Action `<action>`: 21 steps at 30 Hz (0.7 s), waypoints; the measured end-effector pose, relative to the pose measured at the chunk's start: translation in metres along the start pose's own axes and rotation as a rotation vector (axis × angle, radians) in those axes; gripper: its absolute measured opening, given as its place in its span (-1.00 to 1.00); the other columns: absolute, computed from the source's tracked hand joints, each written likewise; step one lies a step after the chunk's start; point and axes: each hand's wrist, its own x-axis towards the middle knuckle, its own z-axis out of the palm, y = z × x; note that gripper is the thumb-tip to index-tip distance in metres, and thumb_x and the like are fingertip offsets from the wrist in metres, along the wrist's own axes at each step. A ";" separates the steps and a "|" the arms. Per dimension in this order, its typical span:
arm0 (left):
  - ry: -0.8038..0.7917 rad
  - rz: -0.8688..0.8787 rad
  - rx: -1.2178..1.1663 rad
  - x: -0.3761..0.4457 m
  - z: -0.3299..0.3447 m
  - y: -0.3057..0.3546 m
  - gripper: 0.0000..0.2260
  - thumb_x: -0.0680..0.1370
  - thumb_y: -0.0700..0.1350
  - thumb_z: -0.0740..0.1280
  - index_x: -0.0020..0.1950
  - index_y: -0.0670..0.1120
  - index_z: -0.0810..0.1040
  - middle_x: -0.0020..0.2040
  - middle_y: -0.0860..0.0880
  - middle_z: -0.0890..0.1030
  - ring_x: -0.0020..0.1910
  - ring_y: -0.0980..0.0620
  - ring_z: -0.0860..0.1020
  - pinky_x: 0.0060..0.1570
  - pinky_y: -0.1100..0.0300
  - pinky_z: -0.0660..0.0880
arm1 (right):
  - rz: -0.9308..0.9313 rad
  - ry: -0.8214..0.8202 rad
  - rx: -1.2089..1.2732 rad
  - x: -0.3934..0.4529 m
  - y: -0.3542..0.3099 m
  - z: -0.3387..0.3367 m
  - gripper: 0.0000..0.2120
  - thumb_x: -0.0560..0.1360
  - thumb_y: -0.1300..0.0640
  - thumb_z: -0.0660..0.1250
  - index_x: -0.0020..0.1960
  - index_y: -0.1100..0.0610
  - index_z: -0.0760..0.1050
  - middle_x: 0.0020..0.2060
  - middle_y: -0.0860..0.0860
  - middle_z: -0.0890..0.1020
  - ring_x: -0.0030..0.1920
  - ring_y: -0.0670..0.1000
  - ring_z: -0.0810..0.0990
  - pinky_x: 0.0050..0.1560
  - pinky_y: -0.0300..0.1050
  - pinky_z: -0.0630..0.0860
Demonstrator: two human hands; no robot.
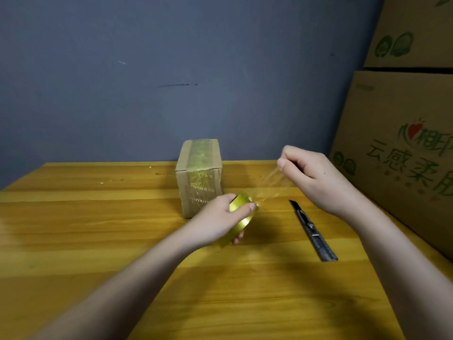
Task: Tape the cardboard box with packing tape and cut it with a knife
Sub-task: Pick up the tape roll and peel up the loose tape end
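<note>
A person stands at a wooden table [98, 229], drawing clear packing tape off a roll. The pulled strip of tape [269, 185] hangs in mid-air between the two hands, thin and sticky, and I judge it could twist, fold back on itself or cling to the fingers if the tension slackens. It could also snap off unevenly if pulled too hard.

The left hand [220, 222] grips the yellow tape roll [241, 217], fingers curled over its rim and thumb underneath. The right hand [311, 177], raised to the right, pinches the free end of the strip between thumb and curled fingers.

The small cardboard box [199, 177] stands just beyond the roll, already bearing tape across its top and front. A utility knife [311, 229] lies untouched on the table below the right hand, blade end pointing away.
</note>
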 end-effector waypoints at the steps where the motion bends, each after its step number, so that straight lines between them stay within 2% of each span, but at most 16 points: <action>1: -0.011 -0.039 -0.049 0.002 -0.001 -0.001 -0.80 0.59 -0.01 0.25 -0.10 -0.13 0.45 -0.43 -0.06 0.54 -0.55 0.04 0.50 -0.47 0.24 0.48 | -0.024 0.002 -0.021 0.000 -0.006 -0.002 -0.72 0.57 -0.01 0.11 -0.28 0.07 0.32 -0.41 -0.07 0.40 -0.37 -0.12 0.37 -0.34 -0.01 0.34; 4: -0.025 -0.091 -0.154 0.005 0.000 -0.002 -0.74 0.58 0.03 0.25 -0.09 -0.17 0.46 -0.41 -0.12 0.55 -0.54 0.03 0.51 -0.44 0.23 0.49 | -0.086 -0.004 -0.093 0.002 -0.020 -0.005 -0.72 0.58 0.00 0.10 -0.27 0.08 0.32 -0.39 -0.05 0.42 -0.36 -0.09 0.39 -0.34 0.02 0.36; 9: -0.059 -0.065 -0.288 0.001 0.005 -0.005 -0.78 0.57 0.02 0.28 -0.10 -0.14 0.45 -0.42 -0.14 0.55 -0.49 -0.03 0.53 -0.43 0.21 0.50 | 0.000 0.101 0.087 0.020 -0.003 -0.004 -0.72 0.56 0.08 0.16 -0.29 0.18 0.34 -0.38 0.14 0.45 -0.35 0.04 0.39 -0.28 0.01 0.37; 12: -0.118 0.023 -0.395 -0.007 0.006 -0.011 -0.77 0.52 -0.01 0.25 -0.01 -0.19 0.47 -0.39 -0.15 0.56 -0.43 -0.06 0.56 -0.37 0.19 0.51 | 0.070 0.075 0.091 0.032 0.013 -0.005 -0.70 0.56 0.11 0.17 -0.32 0.17 0.29 -0.41 0.05 0.37 -0.36 -0.04 0.34 -0.28 -0.05 0.32; 15: -0.092 0.107 -0.424 -0.016 0.007 -0.012 -0.72 0.52 -0.05 0.23 0.04 -0.27 0.44 -0.44 -0.10 0.53 -0.44 -0.06 0.54 -0.38 0.20 0.50 | 0.123 0.041 0.137 0.037 0.022 -0.007 -0.68 0.56 0.13 0.18 -0.32 0.24 0.29 -0.41 0.05 0.36 -0.36 -0.01 0.34 -0.26 -0.05 0.34; 18: 0.027 0.109 -0.281 -0.017 0.007 -0.008 -0.68 0.55 -0.07 0.29 0.03 -0.35 0.38 -0.48 -0.08 0.49 -0.55 -0.02 0.46 -0.50 0.21 0.45 | 0.136 -0.007 0.160 0.035 0.025 -0.011 -0.67 0.57 0.14 0.17 -0.35 0.20 0.29 -0.43 0.03 0.36 -0.40 -0.03 0.33 -0.28 -0.04 0.34; 21: 0.107 0.091 -0.002 -0.011 0.007 -0.004 -0.82 0.56 -0.06 0.29 -0.11 -0.17 0.44 -0.48 -0.02 0.52 -0.57 0.03 0.50 -0.48 0.15 0.48 | 0.107 -0.034 0.144 0.031 0.022 -0.014 -0.67 0.58 0.11 0.16 -0.35 0.13 0.28 -0.45 -0.08 0.33 -0.44 -0.12 0.31 -0.31 -0.06 0.35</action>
